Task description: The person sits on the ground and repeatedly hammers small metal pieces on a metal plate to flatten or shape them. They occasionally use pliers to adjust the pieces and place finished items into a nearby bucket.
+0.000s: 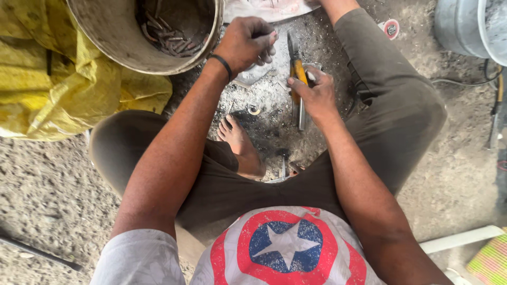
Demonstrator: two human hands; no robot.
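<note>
My right hand (pixel 312 94) grips a tool with yellow handles (pixel 297 74), like pliers, its dark jaws pointing away from me over the ashy ground. My left hand (pixel 247 43) hovers just left of the tool's tip with its fingers curled; whether it pinches a small piece I cannot tell. A black band sits on that wrist. I sit low with knees spread, one bare foot (pixel 238 141) tucked in front of me.
A worn metal bucket (pixel 116 37) holding several rusty metal pieces (pixel 171 38) stands at the upper left beside a yellow sack (pixel 47 79). A grey container (pixel 467 26) is at the upper right, with a cable (pixel 465 82) below it. A small ring (pixel 254 110) lies on the ash.
</note>
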